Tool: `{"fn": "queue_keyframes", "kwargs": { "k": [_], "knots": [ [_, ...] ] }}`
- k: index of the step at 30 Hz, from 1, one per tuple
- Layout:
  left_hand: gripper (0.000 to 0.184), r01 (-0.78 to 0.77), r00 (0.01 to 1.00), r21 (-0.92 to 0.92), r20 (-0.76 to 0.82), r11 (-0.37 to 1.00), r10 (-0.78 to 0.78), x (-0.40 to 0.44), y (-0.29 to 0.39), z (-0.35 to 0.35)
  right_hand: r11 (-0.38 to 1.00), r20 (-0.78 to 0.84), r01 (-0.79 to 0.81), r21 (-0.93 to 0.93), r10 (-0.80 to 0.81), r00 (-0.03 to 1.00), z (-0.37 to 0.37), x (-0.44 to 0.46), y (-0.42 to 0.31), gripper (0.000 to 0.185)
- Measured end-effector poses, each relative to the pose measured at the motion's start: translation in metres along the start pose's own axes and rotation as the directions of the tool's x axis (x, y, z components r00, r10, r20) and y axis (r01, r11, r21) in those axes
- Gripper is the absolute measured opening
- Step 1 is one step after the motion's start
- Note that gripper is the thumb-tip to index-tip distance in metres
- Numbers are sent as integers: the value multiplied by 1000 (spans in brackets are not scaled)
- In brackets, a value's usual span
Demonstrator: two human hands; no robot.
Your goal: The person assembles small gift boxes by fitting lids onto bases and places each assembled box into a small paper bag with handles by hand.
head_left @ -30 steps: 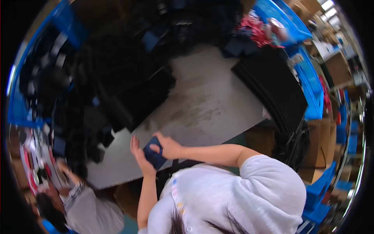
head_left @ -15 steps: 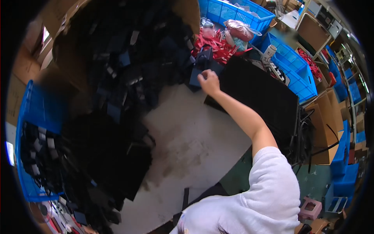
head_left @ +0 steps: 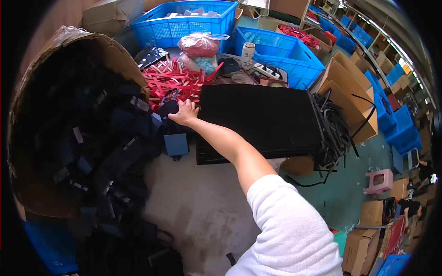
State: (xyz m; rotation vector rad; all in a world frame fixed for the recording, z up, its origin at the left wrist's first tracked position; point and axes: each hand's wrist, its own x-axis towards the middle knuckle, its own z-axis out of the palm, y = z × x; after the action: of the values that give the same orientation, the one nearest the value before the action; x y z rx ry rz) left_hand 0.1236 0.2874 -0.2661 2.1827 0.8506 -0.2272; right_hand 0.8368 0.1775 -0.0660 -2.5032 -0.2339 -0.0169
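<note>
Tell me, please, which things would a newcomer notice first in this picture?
Probably the heap of red ribbons at upper middle, bright beside the black stack. Just below the ribbons, the right hand is at a dark item; whether it grips it is unclear. A big cardboard box takes much of the left side, and blue crates stand behind the ribbons.

Worktop (head_left: pixel 184 181): pale grey, smudged with brown stains. Floor (head_left: pixel 338 195): green, scattered with small pale specks, visible right of the worktop. Pink stool (head_left: pixel 379 181) stands on it. Cardboard cartons (head_left: pixel 361 250) sit lower right, near the stool. Bright light strip (head_left: pixel 405 66) at upper right, slanting along the room's far side. Outer edges dark; distant detail too small to resolve.
</note>
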Motion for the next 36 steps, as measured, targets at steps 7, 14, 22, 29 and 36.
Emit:
{"fn": "queue_keyframes", "kwargs": {
  "k": [7, 14, 22, 29, 36],
  "knots": [
    [31, 405, 913, -73, -21, 912, -407, -204, -16, 25, 665, 3, 730, 157, -740, 673, -28, -80, 25, 52],
    [33, 554, 830, -142, 20, 820, -557, -249, 0, 53, 219, 173, 825, 521, -974, 149, -41, -153, 1, 43],
    [36, 651, 753, -149, 2, 745, -658, -276, 52, 62, 745, -253, 610, 271, -557, 792, 76, -44, -18, 30],
    [35, 702, 696, -108, 313, 704, -646, -294, 9, 85, 735, 433, 564, -376, -399, 808, 74, 25, -60, 101],
    [39, 682, 730, -238, 271, 692, -627, -301, 21, 92, 709, 424, 692, -132, -591, 686, 78, -9, -44, 76]
  ]
}}
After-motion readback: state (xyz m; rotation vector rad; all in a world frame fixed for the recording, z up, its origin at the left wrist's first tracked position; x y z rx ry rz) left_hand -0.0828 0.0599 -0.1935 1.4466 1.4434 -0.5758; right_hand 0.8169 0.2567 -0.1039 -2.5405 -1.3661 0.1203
